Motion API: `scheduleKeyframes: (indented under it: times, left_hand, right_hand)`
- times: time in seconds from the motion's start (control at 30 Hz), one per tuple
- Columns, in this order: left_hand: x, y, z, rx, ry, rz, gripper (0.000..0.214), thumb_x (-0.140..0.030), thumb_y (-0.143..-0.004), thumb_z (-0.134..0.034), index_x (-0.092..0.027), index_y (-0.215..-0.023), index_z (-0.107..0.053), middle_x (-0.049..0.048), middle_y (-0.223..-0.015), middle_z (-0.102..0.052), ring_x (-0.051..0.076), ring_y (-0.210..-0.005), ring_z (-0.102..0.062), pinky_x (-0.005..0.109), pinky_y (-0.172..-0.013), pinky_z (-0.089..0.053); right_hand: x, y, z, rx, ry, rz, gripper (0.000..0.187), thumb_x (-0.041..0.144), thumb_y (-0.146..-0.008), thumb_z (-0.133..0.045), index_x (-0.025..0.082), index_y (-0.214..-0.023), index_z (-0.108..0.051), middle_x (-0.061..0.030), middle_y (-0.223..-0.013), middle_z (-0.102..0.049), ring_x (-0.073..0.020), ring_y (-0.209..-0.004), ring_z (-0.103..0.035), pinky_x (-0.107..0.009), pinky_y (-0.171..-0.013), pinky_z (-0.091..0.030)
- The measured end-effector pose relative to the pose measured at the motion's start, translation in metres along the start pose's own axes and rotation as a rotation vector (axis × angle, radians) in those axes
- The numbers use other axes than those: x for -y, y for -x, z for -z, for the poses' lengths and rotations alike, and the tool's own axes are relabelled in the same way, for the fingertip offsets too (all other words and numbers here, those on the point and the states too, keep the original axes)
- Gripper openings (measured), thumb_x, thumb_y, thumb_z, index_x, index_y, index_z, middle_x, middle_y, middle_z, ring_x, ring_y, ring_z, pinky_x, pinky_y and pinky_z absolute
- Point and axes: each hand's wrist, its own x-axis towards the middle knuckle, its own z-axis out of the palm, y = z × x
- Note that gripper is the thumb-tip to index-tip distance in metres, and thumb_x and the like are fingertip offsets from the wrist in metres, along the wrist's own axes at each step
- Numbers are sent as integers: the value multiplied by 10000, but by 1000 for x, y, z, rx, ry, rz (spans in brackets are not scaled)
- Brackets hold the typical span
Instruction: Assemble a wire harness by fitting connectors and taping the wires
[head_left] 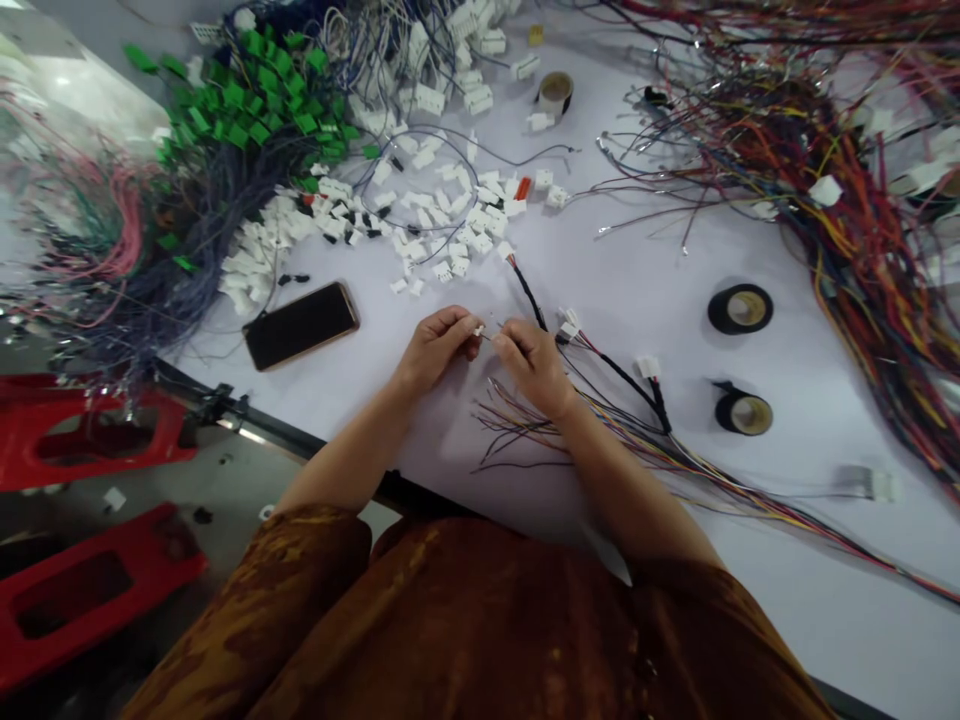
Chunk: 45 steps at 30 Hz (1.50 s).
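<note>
My left hand (pixel 442 345) pinches a small white connector (pixel 478 330) between thumb and fingertips. Close on its right, my right hand (pixel 531 362) is closed on a thin wire (pixel 487 338) whose end meets the connector; whether it sits inside I cannot tell. Below and beside my right hand runs a wire harness (pixel 720 475), its loose ends fanned out on the table. Black-wrapped branches of it carry white connectors (pixel 648 368) to the right of my hand. Another branch ends in a white plug (pixel 505 250) just above my hands.
A phone (pixel 301 326) lies left of my hands. Beyond are piled white connectors (pixel 450 215) and green connectors (pixel 247 95). Black tape rolls (pixel 740 309) lie to the right, near a thick wire bundle (pixel 862 270). Red stools (pixel 90 590) stand below the table edge.
</note>
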Motion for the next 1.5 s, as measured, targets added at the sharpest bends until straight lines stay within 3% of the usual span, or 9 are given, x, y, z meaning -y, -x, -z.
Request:
scheduleKeyframes:
  times: [0.1, 0.17, 0.27, 0.4, 0.53, 0.63, 0.93, 1.17, 1.5]
  left_hand:
    - [1, 0, 3, 26, -36, -27, 210, -343, -798, -776, -205, -943, -712, -37, -645, -623, 62, -530, -560, 185, -533, -451]
    - [1, 0, 5, 49, -56, -44, 197, -359, -804, -772, -200, -904, -716, -28, -645, -626, 70, -545, -562, 196, -551, -456]
    - [2, 1, 7, 54, -72, -57, 219, -388, -820, -757, -182, -783, -693, -7, -640, -629, 82, -572, -564, 211, -582, -465]
    - [3, 2, 7, 54, -60, -47, 223, -392, -841, -739, -180, -800, -682, 2, -652, -639, 94, -606, -585, 222, -620, -484]
    - [3, 1, 6, 61, 7, -52, 240, -397, -811, -773, -179, -848, -683, 0, -676, -652, 94, -617, -604, 218, -623, -492]
    - [2, 1, 3, 53, 73, -28, 273, -404, -781, -803, -173, -817, -663, -5, -674, -654, 87, -610, -605, 212, -621, -498]
    - [-3, 0, 2, 51, 56, 26, 286, -407, -783, -789, -172, -748, -630, -15, -621, -622, 78, -540, -574, 206, -555, -473]
    - [-2, 4, 4, -3, -216, -78, 175, -313, -828, -743, -165, -764, -674, 8, -610, -663, 99, -561, -594, 226, -592, -489]
    - [2, 5, 5, -52, -150, -67, 166, -320, -854, -705, -179, -777, -665, -3, -631, -656, 94, -554, -592, 227, -585, -495]
  right_hand:
    - [1, -1, 2, 148, 2, 41, 417, 397, -1004, -441, 212, -645, -339, 55, -601, -321, -91, -568, -315, -289, -590, -269]
    - [1, -1, 4, 169, -4, 23, 426, 402, -1003, -447, 211, -638, -335, 54, -605, -317, -91, -572, -314, -287, -594, -273]
    - [-2, -2, 5, 101, -34, -70, 391, 407, -963, -515, 217, -660, -357, 57, -618, -329, -92, -580, -319, -275, -578, -284]
    - [-9, -3, 3, -29, -70, -156, 120, 321, -901, -604, 213, -863, -568, 60, -649, -443, -96, -587, -382, -255, -572, -329]
    - [-12, -2, 0, -57, -80, -152, 152, 331, -902, -618, 201, -849, -676, 13, -722, -603, -111, -649, -478, -266, -629, -388]
    - [-10, -3, 1, -76, -94, -161, 164, 341, -886, -651, 197, -832, -709, 5, -734, -630, -112, -657, -493, -266, -626, -388]
    - [-4, -8, 9, 55, -120, -222, 161, 295, -868, -641, 178, -771, -696, 17, -683, -610, -97, -620, -459, -255, -585, -355]
    - [-7, 5, -6, -35, 143, -27, 192, 239, -932, -555, 211, -751, -614, -14, -732, -607, -135, -692, -515, -299, -696, -411]
    - [-6, 3, -2, -59, 106, -45, 108, 215, -908, -577, 214, -800, -582, 2, -757, -598, -129, -702, -532, -294, -693, -420]
